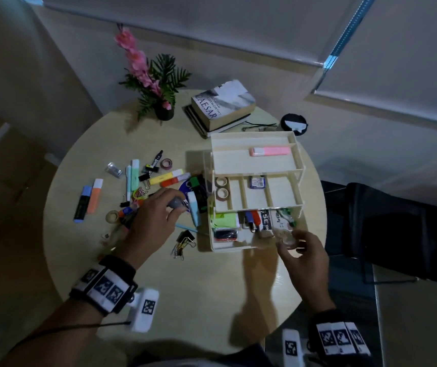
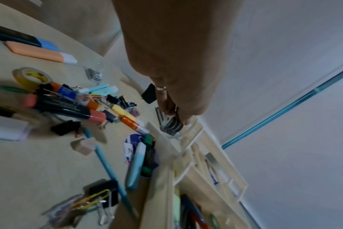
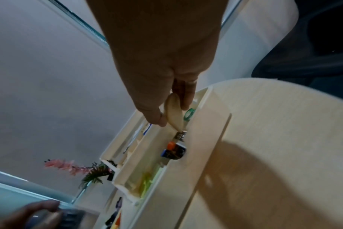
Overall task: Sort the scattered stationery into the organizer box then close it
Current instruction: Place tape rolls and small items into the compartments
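Observation:
The cream organizer box (image 1: 238,247) stands open on the right of the round table, its tiers stepped back. A pink highlighter (image 1: 269,151) lies in the top tray and tape rolls (image 1: 222,187) in the middle one. My left hand (image 1: 175,205) hovers left of the box and grips a small clear case of metal clips (image 2: 170,124). Over the box's front right corner, my right hand (image 1: 291,242) pinches a clear round tape roll (image 3: 173,113) on edge above the bottom tier (image 3: 162,170). Highlighters (image 1: 94,198), pens and binder clips (image 1: 185,238) lie scattered on the left.
A stack of books (image 1: 222,107), a potted flower (image 1: 163,112), glasses (image 1: 258,126) and a black round object (image 1: 294,124) sit at the back of the table (image 1: 199,300). A dark chair (image 1: 384,221) stands close to the table's right edge.

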`<state>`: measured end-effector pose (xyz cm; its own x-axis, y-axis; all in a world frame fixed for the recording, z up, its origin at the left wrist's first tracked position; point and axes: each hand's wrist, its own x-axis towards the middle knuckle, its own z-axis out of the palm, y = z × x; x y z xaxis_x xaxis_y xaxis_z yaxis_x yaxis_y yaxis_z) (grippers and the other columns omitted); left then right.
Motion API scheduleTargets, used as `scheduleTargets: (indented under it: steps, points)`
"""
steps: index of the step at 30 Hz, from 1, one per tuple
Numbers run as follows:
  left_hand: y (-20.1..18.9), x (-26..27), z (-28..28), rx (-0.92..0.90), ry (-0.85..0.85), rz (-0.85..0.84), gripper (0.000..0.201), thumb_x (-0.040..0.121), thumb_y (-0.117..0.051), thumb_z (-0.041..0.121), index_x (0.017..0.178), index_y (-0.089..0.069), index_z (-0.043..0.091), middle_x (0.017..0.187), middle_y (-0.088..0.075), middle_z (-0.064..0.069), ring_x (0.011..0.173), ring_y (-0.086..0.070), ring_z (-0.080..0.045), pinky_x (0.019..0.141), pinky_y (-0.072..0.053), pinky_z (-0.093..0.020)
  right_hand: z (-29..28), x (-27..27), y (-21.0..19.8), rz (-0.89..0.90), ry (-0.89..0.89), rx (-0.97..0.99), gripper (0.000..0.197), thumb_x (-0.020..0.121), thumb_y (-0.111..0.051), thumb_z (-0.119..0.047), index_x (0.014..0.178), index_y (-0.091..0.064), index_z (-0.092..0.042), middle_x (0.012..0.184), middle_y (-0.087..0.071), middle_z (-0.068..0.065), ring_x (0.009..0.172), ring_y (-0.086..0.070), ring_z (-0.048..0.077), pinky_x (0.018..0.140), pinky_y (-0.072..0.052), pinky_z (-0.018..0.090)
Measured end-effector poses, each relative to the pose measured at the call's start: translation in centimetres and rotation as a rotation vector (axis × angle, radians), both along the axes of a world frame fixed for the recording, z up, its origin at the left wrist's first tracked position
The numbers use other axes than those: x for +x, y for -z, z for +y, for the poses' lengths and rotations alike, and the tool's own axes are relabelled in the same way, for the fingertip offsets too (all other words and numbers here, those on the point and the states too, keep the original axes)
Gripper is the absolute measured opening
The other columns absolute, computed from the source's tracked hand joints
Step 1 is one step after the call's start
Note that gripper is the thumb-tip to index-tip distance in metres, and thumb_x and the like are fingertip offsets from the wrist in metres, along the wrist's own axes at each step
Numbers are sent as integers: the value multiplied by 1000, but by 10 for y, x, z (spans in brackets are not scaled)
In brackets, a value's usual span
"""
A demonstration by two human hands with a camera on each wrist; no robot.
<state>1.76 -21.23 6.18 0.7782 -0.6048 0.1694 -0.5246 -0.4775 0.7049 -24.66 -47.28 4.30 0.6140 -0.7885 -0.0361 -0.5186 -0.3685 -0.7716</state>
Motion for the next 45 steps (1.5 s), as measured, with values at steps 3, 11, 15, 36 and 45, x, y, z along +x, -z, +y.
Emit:
scheduleTargets:
  steps: [3,11,15,36,45]
  points:
    - [-18,-15,-18,-52,-29,15,19,86,-85,15,98,-73,23,98,-73,10,90,-68,-17,77,-58,-40,-21,1,12,43,-89,-106,27,84,-85,-32,102,-66,-26,92,-66,-12,89,-63,12,79,-50,30]
    - [-45,-52,-95,-169,-79,27,18,82,-78,0,93,-75,13,92,-68,3,83,-67,-11,73,-60,-30,-56,35,50,174,-277,-174,28,86,-79,-24,104,-58,-17,94,-62,4,86,-59,24,72,-46,33]
    - [-32,-66,-125,-178,-114,95,15,84,-79,4,93,-74,14,98,-64,1,85,-70,-15,75,-64,-34,-60,40,50,221,-264,-198,28,83,-81,-17,101,-63,-5,99,-64,13,81,-62,32,67,-45,29]
    - [17,-96,-202,-15,-427,130,28,73,-94,30,79,-71,17,86,-64,3,82,-61,-17,72,-58,-37,-88,45,30,365,-647,-299,7,86,-81,-14,90,-76,-17,94,-71,7,67,-68,20,58,-48,22]
    - [21,-87,-207,194,-331,86,35,87,-82,24,120,-75,14,114,-61,-3,99,-52,-16,80,-47,-26,-96,50,-7,259,-653,-359,11,91,-76,-21,80,-72,-20,81,-67,-1,61,-60,18,49,-30,22]
